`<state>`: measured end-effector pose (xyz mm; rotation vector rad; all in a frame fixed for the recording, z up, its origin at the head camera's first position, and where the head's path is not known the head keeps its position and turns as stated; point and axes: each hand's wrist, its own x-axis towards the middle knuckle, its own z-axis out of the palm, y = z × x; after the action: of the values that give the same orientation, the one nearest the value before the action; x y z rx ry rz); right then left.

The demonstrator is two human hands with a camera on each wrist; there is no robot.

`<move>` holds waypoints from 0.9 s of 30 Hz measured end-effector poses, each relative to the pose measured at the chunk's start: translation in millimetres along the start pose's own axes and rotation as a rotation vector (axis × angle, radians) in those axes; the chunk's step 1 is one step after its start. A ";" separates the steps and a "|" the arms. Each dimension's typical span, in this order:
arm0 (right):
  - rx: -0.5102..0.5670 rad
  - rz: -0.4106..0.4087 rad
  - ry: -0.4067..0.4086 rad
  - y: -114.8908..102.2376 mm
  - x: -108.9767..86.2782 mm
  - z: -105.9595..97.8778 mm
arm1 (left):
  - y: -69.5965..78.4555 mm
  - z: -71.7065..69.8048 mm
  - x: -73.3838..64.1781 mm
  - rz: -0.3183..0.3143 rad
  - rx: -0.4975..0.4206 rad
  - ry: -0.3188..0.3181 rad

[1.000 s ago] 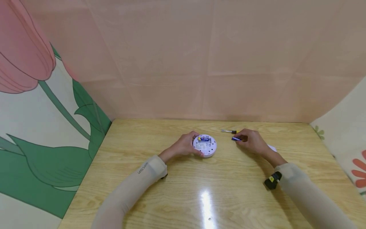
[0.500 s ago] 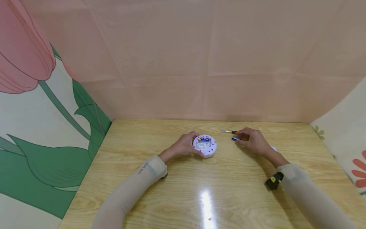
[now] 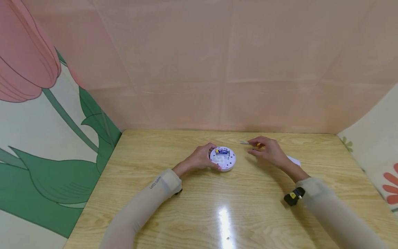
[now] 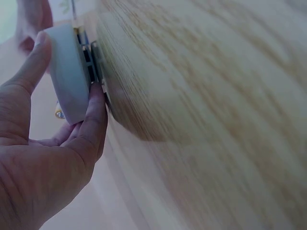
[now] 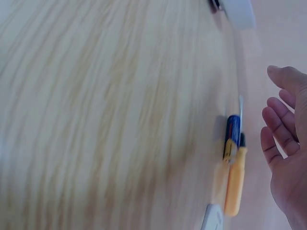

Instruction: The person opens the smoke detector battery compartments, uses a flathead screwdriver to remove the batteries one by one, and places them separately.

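Note:
My left hand (image 3: 200, 157) grips the rim of a round white device (image 3: 224, 163), thumb on one side and fingers on the other. A blue and yellow battery (image 3: 222, 151) lies in the slot on its upturned back. In the left wrist view, the device (image 4: 69, 72) sits between thumb and fingers. My right hand (image 3: 271, 152) hovers over the far right of the table, fingers loosely bent and holding nothing. Below it, the right wrist view has a second battery (image 5: 231, 136) lying beside a screwdriver with a yellow handle (image 5: 235, 182).
A white flat piece (image 3: 293, 160) lies on the wooden table (image 3: 192, 211) behind the right wrist. The table's back edge meets a pink cloth wall (image 3: 217, 69). A side wall with a flower print (image 3: 62, 180) borders the left.
My right hand, formerly at the loose battery, has shifted a little left and lifted off, its fingers now holding nothing. The left hand and the device stay put.

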<state>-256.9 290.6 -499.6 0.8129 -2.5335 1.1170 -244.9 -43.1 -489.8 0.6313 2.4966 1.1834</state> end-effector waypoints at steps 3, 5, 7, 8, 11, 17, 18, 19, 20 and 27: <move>0.006 -0.002 -0.007 -5.8 2.9 2.6 | 0.2 0.1 -0.1 -0.001 0.004 0.001; 0.022 0.002 -0.014 -9.1 4.3 4.4 | 0.3 0.4 0.0 -0.001 0.006 0.001; 0.036 -0.004 -0.019 -11.6 5.7 6.6 | 0.1 0.7 0.0 -0.003 0.006 0.000; 0.043 -0.008 -0.022 -13.1 6.3 7.8 | -0.1 0.8 0.0 -0.005 0.006 0.000; 0.047 -0.033 -0.024 -17.4 7.8 11.6 | -0.8 1.4 0.1 -0.010 0.004 0.003; 0.054 -0.056 -0.043 -26.5 11.2 16.9 | -1.0 1.5 -1.0 -0.010 0.003 0.004; 0.053 -0.055 -0.049 -27.9 12.0 17.6 | -0.7 1.4 -1.2 -0.009 0.000 0.005; 0.052 -0.054 -0.057 -29.3 12.8 18.3 | -0.3 1.2 -1.4 -0.008 -0.004 0.005; 0.049 -0.052 -0.064 -31.0 13.7 19.0 | 0.1 1.0 -1.6 -0.008 -0.007 0.005; 0.046 -0.052 -0.098 -39.4 17.2 25.2 | 1.3 -0.3 -1.9 0.001 -0.019 0.006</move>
<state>-248.1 243.6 -485.5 0.9624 -2.5574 1.1490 -243.1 -43.6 -488.3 0.6252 2.4872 1.2100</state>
